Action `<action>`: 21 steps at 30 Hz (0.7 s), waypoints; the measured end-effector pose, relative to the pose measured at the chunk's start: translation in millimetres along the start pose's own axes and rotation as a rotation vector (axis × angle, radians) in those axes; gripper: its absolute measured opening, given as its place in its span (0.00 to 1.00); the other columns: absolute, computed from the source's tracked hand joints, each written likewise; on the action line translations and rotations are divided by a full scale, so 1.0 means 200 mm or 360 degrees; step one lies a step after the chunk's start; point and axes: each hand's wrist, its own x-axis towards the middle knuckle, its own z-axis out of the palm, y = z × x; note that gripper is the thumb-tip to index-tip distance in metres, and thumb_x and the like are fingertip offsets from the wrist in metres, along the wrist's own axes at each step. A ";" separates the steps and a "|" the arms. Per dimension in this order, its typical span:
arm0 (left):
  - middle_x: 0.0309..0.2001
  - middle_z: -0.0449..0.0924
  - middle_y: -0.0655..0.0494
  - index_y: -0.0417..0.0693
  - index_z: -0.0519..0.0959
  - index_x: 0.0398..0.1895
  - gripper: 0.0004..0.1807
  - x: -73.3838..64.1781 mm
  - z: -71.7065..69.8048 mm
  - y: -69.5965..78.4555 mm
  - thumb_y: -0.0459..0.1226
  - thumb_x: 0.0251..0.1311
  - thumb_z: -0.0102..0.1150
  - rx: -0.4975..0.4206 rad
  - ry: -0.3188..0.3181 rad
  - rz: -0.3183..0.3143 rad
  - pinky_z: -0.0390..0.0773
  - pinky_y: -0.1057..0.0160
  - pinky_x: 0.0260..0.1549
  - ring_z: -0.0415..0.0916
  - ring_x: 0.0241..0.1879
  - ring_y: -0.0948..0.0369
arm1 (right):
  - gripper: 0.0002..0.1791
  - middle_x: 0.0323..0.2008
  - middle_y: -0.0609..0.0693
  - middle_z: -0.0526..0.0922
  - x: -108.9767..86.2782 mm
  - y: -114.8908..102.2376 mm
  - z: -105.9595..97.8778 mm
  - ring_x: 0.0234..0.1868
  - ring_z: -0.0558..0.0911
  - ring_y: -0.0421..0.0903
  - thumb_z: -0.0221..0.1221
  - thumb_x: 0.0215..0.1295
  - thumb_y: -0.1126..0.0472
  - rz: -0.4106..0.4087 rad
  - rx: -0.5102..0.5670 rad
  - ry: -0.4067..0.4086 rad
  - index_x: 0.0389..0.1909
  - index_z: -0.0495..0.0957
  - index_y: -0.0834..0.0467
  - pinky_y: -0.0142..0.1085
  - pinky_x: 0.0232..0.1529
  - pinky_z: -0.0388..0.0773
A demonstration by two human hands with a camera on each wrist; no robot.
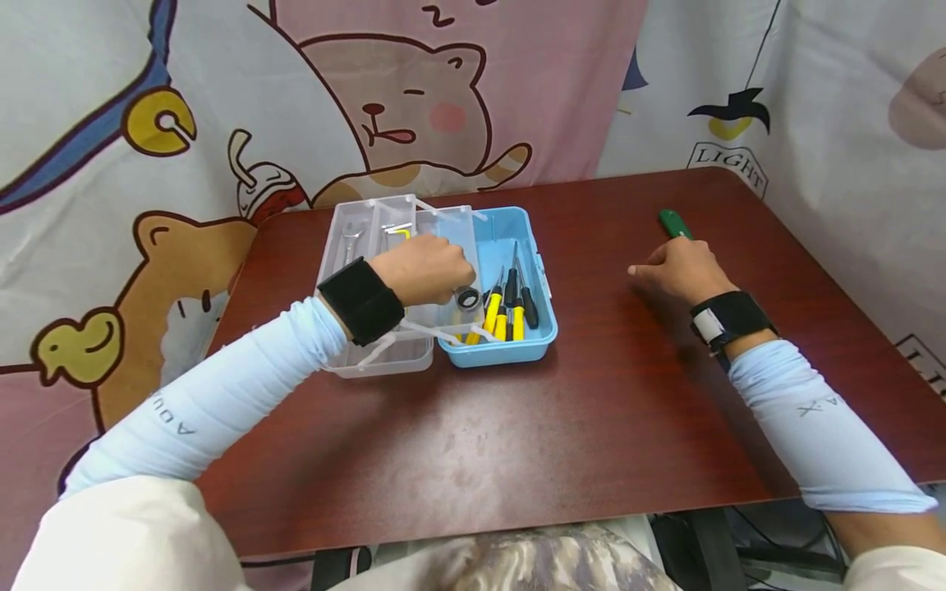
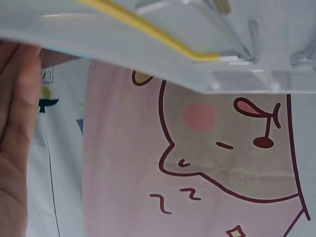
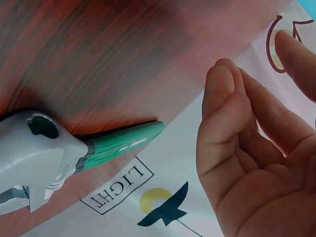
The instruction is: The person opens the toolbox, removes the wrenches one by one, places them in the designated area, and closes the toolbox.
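My left hand [image 1: 424, 268] is over the clear plastic trays [image 1: 377, 358] of an opened blue toolbox [image 1: 497, 355]. Its fingers point down beside a black ring-shaped roll [image 1: 467, 298]; what the fingertips hold, if anything, I cannot tell. In the left wrist view, part of the left hand [image 2: 19, 123] shows at the left, its tips hidden by the tray. My right hand [image 1: 687, 269] hovers at the table's right side with fingers loosely bent and nothing in them. Near it lies an adjustable wrench [image 3: 47, 153] with a green handle [image 1: 674, 222], apart from the fingers.
Several yellow and black screwdrivers [image 1: 519, 308] lie in the blue box. The clear trays hold a silver wrench [image 1: 351, 238] and a yellow hex key [image 1: 401, 233]. A printed cloth [image 1: 562, 82] hangs behind the brown table [image 1: 591, 443].
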 end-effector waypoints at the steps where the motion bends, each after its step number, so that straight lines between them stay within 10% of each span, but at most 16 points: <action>1: 0.29 0.86 0.50 0.43 0.89 0.39 0.08 0.00 -0.01 0.00 0.26 0.60 0.66 -0.0022 0.0026 0.0004 0.82 0.57 0.28 0.79 0.24 0.54 | 0.36 0.52 0.72 0.83 0.00 0.00 0.00 0.52 0.81 0.68 0.61 0.73 0.40 -0.0002 0.0001 0.0002 0.56 0.81 0.73 0.65 0.50 0.77; 21: 0.29 0.85 0.54 0.41 0.85 0.39 0.06 -0.20 -0.16 -0.01 0.28 0.60 0.66 -0.0509 0.0608 -0.0013 0.77 0.63 0.26 0.76 0.23 0.60 | 0.34 0.51 0.72 0.83 -0.03 -0.01 0.00 0.51 0.81 0.68 0.60 0.73 0.42 -0.0028 0.0010 0.0044 0.55 0.82 0.73 0.63 0.48 0.78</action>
